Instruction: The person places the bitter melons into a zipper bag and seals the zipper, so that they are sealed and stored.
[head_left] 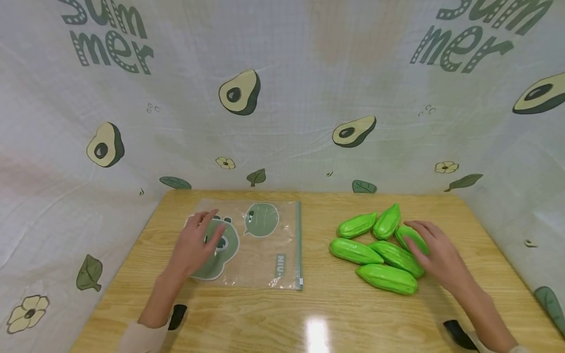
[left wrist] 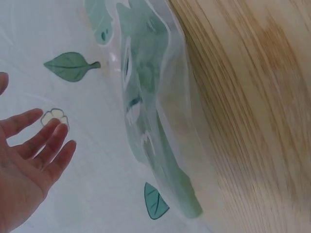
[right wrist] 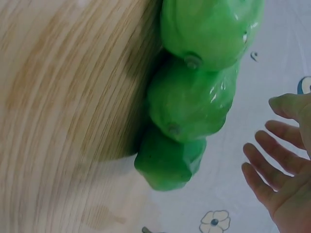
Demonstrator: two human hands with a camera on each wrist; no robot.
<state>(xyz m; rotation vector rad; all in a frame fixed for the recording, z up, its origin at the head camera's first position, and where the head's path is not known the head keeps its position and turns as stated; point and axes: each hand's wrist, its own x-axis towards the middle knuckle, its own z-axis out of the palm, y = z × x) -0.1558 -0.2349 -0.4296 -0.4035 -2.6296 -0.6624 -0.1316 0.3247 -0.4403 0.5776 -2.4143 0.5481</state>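
Observation:
A clear zip bag [head_left: 260, 255] with green cartoon prints lies flat on the table, its green zip strip [head_left: 298, 235] on the right side. My left hand [head_left: 194, 245] hovers over the bag's left part; in the left wrist view its fingers are relaxed and hold nothing. Several glossy, ridged green gourds, shaped like bitter melons, lie grouped on the right; the nearest one [head_left: 386, 278] lies sideways. Beside the group's right end is my right hand [head_left: 437, 255], partly covering one gourd [head_left: 408, 236] in the head view. The right wrist view shows its fingers [right wrist: 274, 155] apart from the gourds.
The wooden table [head_left: 256, 318] ends at the back and sides against a white cloth [head_left: 291, 98] printed with avocados, leaves and flowers. Table surface separates the bag from the gourds. A dark strap [head_left: 177, 316] shows at the left wrist, another [head_left: 459, 335] at the right.

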